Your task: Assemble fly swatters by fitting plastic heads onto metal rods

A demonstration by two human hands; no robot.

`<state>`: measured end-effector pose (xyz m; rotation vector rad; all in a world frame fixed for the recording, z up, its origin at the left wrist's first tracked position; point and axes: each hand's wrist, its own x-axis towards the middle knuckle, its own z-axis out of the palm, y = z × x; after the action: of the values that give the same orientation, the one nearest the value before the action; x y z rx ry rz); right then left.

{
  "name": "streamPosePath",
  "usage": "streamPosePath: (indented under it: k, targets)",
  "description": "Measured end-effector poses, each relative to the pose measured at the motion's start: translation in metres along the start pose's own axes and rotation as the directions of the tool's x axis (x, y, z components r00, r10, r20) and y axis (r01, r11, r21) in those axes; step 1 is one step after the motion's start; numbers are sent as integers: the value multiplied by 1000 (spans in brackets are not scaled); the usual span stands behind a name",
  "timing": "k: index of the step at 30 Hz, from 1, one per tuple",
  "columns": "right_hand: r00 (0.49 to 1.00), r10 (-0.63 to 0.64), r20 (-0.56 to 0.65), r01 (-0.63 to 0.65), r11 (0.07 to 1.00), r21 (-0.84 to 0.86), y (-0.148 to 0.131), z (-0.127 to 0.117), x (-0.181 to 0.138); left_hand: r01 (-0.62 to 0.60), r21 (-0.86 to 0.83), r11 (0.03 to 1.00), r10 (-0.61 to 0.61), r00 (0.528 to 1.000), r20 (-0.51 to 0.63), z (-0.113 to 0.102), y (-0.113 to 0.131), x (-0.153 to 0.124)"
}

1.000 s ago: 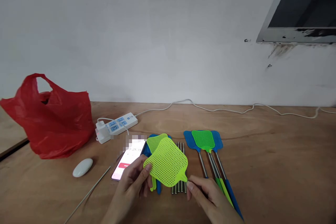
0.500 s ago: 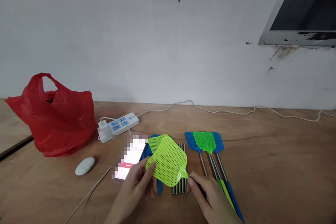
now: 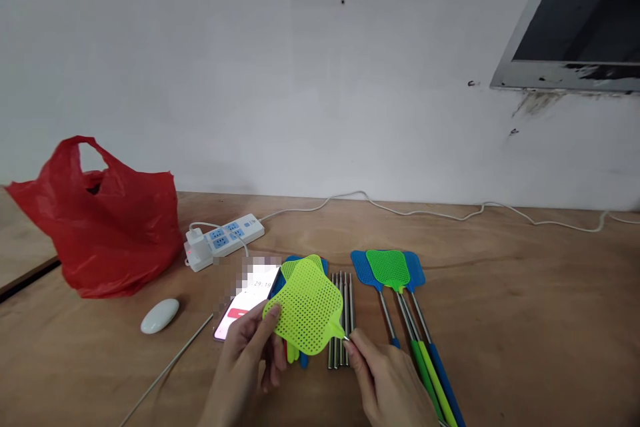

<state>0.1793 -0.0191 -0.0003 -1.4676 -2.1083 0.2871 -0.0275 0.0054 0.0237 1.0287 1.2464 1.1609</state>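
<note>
My left hand (image 3: 253, 350) pinches the left edge of a yellow-green fly swatter head (image 3: 307, 307), tilted above the table. At the head's neck, the fingers of my right hand (image 3: 387, 373) are closed round a thin metal rod (image 3: 346, 338), most of it hidden in the hand. Beneath lie another yellow-green swatter head (image 3: 313, 261), a blue one (image 3: 325, 265) and coloured handles (image 3: 293, 352), partly covered. Several bare metal rods (image 3: 351, 300) lie side by side just behind my right hand. To the right, blue and green swatters (image 3: 389, 267) with rods and handles lie fanned together.
A phone (image 3: 255, 287) with a lit screen lies left of the swatter heads. Farther left are a white power strip (image 3: 235, 237), a white mouse-shaped object (image 3: 160, 315) and a red plastic bag (image 3: 120, 233). A white cable (image 3: 415, 215) runs along the wall.
Both hands have shifted slightly left with the yellow-green swatter head. A shiny bit of rod now shows between its neck and my right fingers.
</note>
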Motion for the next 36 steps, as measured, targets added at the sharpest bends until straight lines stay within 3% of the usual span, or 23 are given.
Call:
streamPosePath:
  k: [9, 13, 16, 17, 18, 20, 21, 23, 24, 31, 36]
  targets:
    - [986, 76, 148, -112, 961, 252, -9, -15, 1, -45, -26, 999, 41, 991, -127, 10, 8, -5]
    - [981, 90, 169, -124, 971, 202, -11, -15, 1, -58, -58, 997, 48, 987, -153, 16, 2, 1]
    - [983, 120, 141, -136, 985, 106, -3, -11, -5, -105, -74, 992, 88, 976, -197, 8, 1, 13]
    - [985, 123, 117, -134, 987, 84, 2, -10, -8, -161, -79, 984, 134, 952, -274, 3, 3, 17]
    - [988, 140, 67, -145, 987, 70, 7, -10, -10, -257, -93, 962, 200, 894, -400, -3, 5, 21]
    - [987, 159, 19, -160, 980, 120, 15, -13, -13, -339, -78, 937, 266, 844, -465, -12, 11, 25]
    - [983, 184, -12, -180, 971, 155, 17, -16, -13, -325, -10, 946, 290, 858, -423, -14, 14, 26]
    - [978, 208, -12, -199, 949, 246, 16, -24, -10, -245, 129, 961, 268, 938, -220, -12, 18, 25]
    - [976, 219, -7, -207, 932, 298, 14, -27, -7, -243, 172, 955, 271, 949, -159, -9, 20, 23]
    - [931, 358, -69, -248, 762, 598, 11, -36, 15, -179, 231, 956, 152, 980, 130, 11, 15, 22]
    - [912, 388, 135, -324, 478, 817, 22, -32, 25, -178, 272, 946, 117, 968, 224, 8, 10, 30]
